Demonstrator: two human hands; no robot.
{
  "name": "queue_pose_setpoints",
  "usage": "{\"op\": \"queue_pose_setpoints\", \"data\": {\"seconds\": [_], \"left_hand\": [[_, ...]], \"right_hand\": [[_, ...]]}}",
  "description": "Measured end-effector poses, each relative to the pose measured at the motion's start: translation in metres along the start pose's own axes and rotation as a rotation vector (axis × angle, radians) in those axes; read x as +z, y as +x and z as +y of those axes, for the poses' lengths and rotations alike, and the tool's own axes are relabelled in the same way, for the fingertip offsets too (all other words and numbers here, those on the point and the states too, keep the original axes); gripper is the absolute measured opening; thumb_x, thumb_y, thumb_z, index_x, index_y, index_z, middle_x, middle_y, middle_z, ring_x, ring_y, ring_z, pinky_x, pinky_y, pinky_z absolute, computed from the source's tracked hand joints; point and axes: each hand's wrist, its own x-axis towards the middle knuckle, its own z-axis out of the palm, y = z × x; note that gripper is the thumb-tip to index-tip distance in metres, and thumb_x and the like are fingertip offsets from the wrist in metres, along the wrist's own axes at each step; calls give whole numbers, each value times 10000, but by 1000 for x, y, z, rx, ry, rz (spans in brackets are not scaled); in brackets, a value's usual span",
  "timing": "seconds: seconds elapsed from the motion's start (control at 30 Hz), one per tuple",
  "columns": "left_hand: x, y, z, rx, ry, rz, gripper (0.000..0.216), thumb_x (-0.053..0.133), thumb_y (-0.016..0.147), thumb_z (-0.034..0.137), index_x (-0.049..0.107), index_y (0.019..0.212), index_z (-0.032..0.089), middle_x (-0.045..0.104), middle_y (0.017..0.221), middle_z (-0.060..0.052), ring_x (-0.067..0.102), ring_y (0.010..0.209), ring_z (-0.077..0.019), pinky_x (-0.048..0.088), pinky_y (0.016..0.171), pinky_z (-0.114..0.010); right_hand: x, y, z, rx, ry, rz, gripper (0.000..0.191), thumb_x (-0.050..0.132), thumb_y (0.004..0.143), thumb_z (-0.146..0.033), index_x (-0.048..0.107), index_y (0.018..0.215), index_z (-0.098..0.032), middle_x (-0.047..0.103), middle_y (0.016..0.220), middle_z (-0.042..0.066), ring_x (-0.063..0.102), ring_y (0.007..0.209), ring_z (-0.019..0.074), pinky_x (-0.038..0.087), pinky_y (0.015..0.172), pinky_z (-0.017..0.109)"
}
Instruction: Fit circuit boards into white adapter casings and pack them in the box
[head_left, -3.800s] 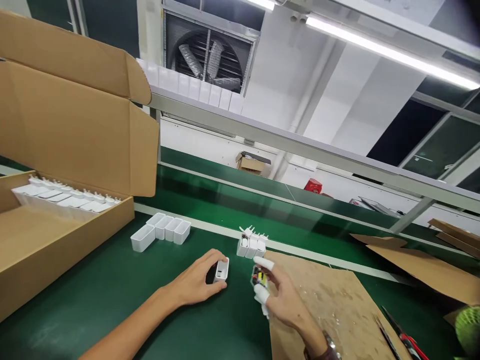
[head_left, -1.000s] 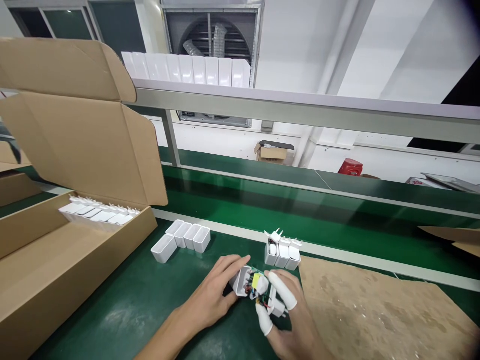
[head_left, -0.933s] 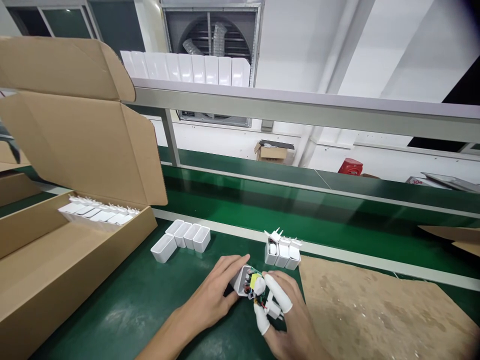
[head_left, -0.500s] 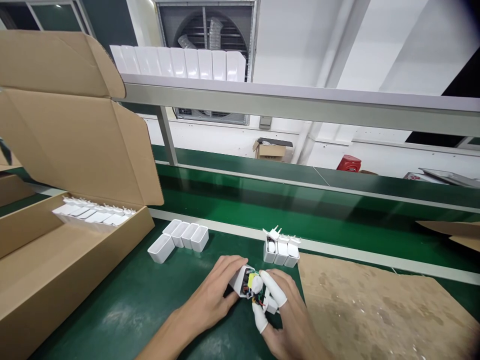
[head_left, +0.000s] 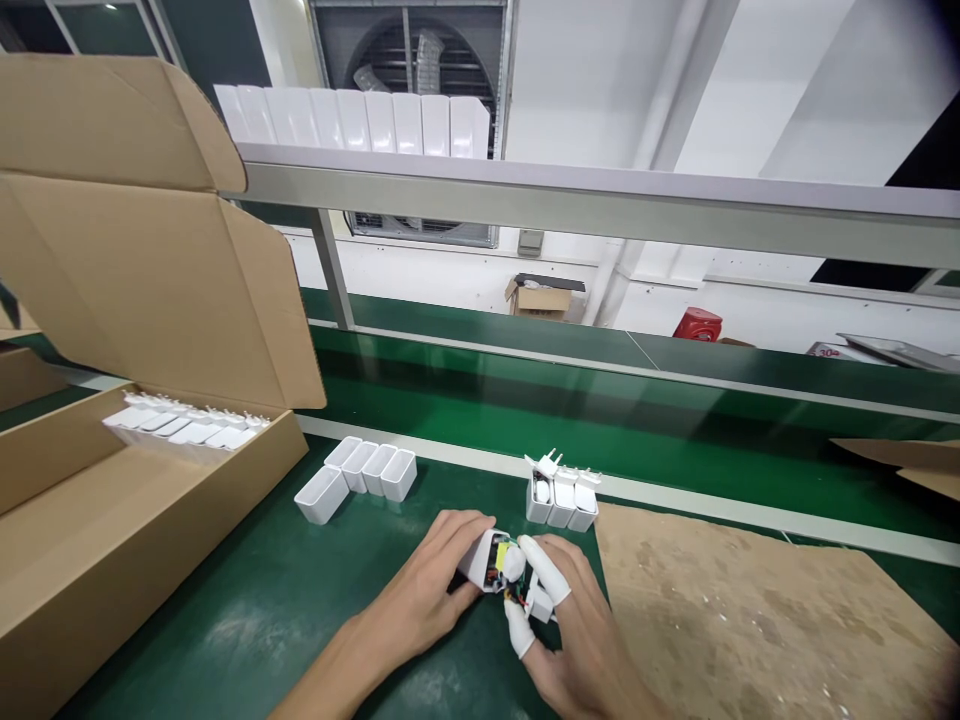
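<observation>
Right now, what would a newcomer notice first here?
At bottom centre, the left hand holds a small white plastic charger shell while the right hand, in white finger cots, holds a circuit board with coloured parts at its open end. An open brown cardboard box fills the left side, with a row of empty white shells beside it on the green belt.

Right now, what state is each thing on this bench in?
left hand, closed around the white shell
right hand, fingers pinching the circuit board
white shell, tilted, open end toward the right hand
circuit board, partly inside the shell
empty shells, open side up, unfilled
finished chargers, upright, prongs up
cardboard box, open, flaps raised
</observation>
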Motion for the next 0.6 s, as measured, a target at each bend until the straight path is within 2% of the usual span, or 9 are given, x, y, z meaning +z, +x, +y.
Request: {"op": "queue_pose_setpoints", "data": {"seconds": [0.4,0.6], "left_hand": [[0,1,4,-25,-15,-3,613,611,957,25,417,1463,312,536,1413,-76,492,1296,-274,473,1128,-470],[0,1,3,-32,-1,0,600,615,956,30,424,1455,302,536,1411,-78,499,1290,-271,476,1124,-462]], "right_hand": [[1,-5,4,72,41,-36,630,516,1006,-101,297,1589,-195,563,1360,184,519,1299,331,594,1006,550],[1,-5,4,50,50,-52,639,520,999,-83,299,1588,-198,555,1372,178,496,1326,330,582,1020,545]]}}
